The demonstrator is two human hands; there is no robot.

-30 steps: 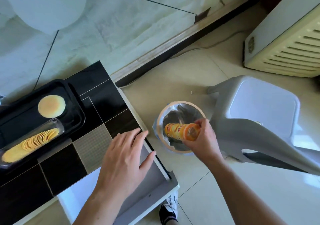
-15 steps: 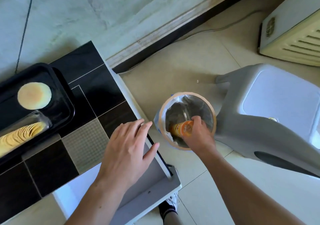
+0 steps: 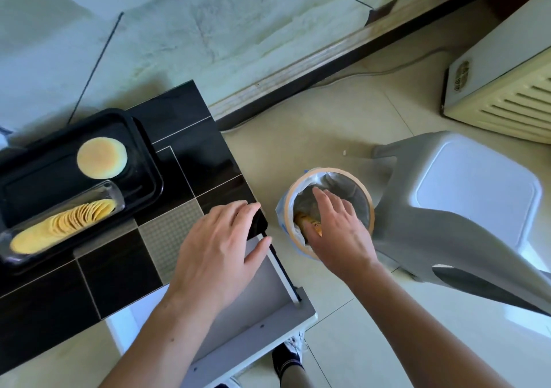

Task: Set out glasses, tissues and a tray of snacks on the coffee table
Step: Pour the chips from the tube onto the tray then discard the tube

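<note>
At nine o'clock, the black rectangular snack tray (image 3: 143, 161) sits on the dark tiled surface (image 3: 179, 131). The left hand (image 3: 220, 250) rests flat, grip empty. Right hand (image 3: 337, 229), fingers spread, holds nothing above the orange-rimmed bin (image 3: 368, 196); withdraw straight upward, avoiding the liner.

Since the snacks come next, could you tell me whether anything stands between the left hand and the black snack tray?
Nothing visible does: the left hand rests flat near the coffee table's edge, and only bare black-tiled tabletop separates it from the black rectangular tray.
</note>
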